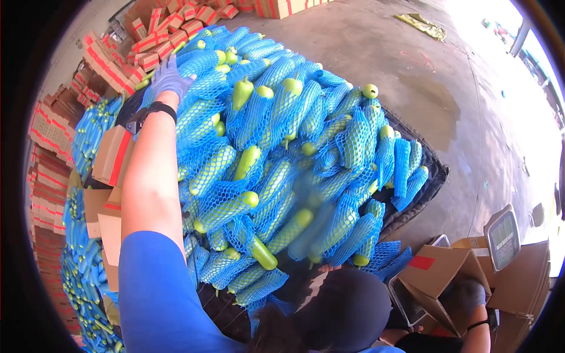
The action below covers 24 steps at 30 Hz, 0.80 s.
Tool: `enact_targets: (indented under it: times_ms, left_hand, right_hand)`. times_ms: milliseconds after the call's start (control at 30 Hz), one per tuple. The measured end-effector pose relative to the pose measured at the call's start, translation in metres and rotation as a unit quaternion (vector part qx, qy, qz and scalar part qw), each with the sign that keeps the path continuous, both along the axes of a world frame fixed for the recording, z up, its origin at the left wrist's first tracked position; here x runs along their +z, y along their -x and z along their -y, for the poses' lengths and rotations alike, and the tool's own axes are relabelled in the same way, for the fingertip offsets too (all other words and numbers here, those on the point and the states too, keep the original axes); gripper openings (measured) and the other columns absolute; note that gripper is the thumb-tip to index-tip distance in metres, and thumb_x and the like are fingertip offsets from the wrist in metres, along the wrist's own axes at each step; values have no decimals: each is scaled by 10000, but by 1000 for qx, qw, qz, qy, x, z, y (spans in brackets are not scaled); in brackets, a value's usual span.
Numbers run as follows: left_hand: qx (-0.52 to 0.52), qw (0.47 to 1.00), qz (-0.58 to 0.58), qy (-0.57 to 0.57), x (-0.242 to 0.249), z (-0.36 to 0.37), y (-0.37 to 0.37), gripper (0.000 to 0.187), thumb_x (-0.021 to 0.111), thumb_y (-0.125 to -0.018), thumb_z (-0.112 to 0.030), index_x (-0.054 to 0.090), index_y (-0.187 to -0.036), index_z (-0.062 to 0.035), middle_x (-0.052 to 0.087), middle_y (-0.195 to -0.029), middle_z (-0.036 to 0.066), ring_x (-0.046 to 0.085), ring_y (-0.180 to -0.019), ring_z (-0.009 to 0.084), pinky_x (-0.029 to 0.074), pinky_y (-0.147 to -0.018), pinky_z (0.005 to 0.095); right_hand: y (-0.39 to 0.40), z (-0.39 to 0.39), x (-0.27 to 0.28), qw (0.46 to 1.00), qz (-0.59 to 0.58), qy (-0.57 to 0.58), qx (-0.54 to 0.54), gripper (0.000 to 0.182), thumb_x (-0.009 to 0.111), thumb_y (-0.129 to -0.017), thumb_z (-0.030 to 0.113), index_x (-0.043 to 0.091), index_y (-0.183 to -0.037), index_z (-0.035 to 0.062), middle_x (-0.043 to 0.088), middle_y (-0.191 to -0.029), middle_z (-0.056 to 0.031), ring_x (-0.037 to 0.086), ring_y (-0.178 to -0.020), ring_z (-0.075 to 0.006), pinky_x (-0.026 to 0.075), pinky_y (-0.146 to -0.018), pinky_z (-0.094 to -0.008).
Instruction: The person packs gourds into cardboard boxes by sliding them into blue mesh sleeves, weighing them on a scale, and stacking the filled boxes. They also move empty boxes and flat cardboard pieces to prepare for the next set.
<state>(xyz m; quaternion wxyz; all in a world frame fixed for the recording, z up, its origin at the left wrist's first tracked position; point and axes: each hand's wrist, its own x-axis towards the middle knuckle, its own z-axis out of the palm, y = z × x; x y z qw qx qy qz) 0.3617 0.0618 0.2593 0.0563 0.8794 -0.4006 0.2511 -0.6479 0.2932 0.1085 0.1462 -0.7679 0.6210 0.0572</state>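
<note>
My left hand (170, 82), in a pale purple glove, reaches to the far left edge of a big heap. Its fingers are stretched out over a gourd in a blue net sleeve (198, 62), the thumb apart. The heap holds many long light-green gourds (220, 163), most in blue net sleeves, some poking out at the ends. Low on the right, my right hand (472, 294), gloved and in shadow, is at the open side of a tilted cardboard box (438, 265); its fingertips are partly hidden there.
Cartons with red stripes (112, 62) are piled at the far left, near more netted gourds (88, 253). A dark rounded shape (347, 306) blocks the bottom centre. A framed display panel (503, 235) stands behind the box. Concrete floor (376, 47) lies beyond the heap's dark sheet (432, 170).
</note>
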Motion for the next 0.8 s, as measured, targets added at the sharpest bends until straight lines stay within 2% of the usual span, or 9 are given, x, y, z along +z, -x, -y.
enact_targets:
  times_ms: [67,200,267,400,467,533,667,733,800]
  left_hand:
    - [29,999,-21,-30,1,22,-5,1071,784,-749,-550,209,-1573,-179,376,-1553,157,335,-1449,337,302,-1181,465]
    - [146,974,-123,-124,-9,40,-9,889,731,-802,-568,385,-1503,-145,520,-1440,178,551,-1289,341,460,-1051,505]
    - [143,975,-146,-91,-11,38,7,847,733,-794,-567,446,-1466,-139,524,-1437,186,543,-1300,341,470,-1040,500]
    - [133,977,-163,25,-23,31,0,892,722,-771,-600,454,-1466,-110,529,-1431,200,518,-1324,348,455,-1055,478]
    - [103,944,-255,180,-23,14,-3,910,715,-770,-606,484,-1425,-17,519,-1429,234,494,-1341,365,424,-1079,483]
    - [100,917,-296,249,-37,-9,-7,890,750,-757,-564,529,-1355,56,581,-1360,221,578,-1253,335,508,-979,455]
    - [-203,593,-677,386,-76,-97,55,597,776,-795,-395,623,-1223,-8,667,-1126,96,657,-961,178,596,-703,331]
    - [-235,485,-753,377,-72,-146,142,540,764,-803,-421,603,-1172,-61,674,-1028,80,672,-867,193,595,-665,335]
    - [-283,387,-826,294,-67,-184,215,666,785,-765,-456,576,-1249,-49,660,-1155,92,671,-947,191,601,-720,344]
  right_hand:
    - [6,-12,-1,999,-11,23,-30,189,660,-761,94,709,-940,60,687,-945,-185,639,-938,-390,508,-872,-458]
    - [10,-20,-1,998,-56,15,-4,176,669,-772,104,705,-941,73,682,-937,-181,637,-930,-377,506,-856,-455]
    - [10,-18,-7,997,-11,21,-79,174,669,-781,121,703,-945,77,684,-945,-175,637,-937,-372,501,-850,-460]
    - [10,-14,-5,999,-24,16,-19,154,663,-798,140,696,-931,71,680,-920,-179,634,-904,-390,505,-820,-467]
    - [-19,-5,22,1000,-16,22,-5,137,650,-814,155,685,-914,69,672,-886,-180,628,-876,-409,508,-802,-477]
    - [-42,5,46,999,-31,43,2,140,649,-813,120,687,-935,60,668,-879,-181,628,-869,-413,516,-781,-474]
    - [-74,11,92,993,64,99,-32,190,668,-817,117,697,-999,69,688,-933,-159,668,-882,-345,545,-812,-411]
    - [-98,21,111,987,102,122,-20,182,674,-827,118,691,-997,56,690,-933,-150,680,-884,-318,551,-819,-387]
    - [-116,17,129,958,240,156,-32,220,680,-853,128,682,-1057,45,700,-967,-124,691,-911,-245,547,-850,-344]
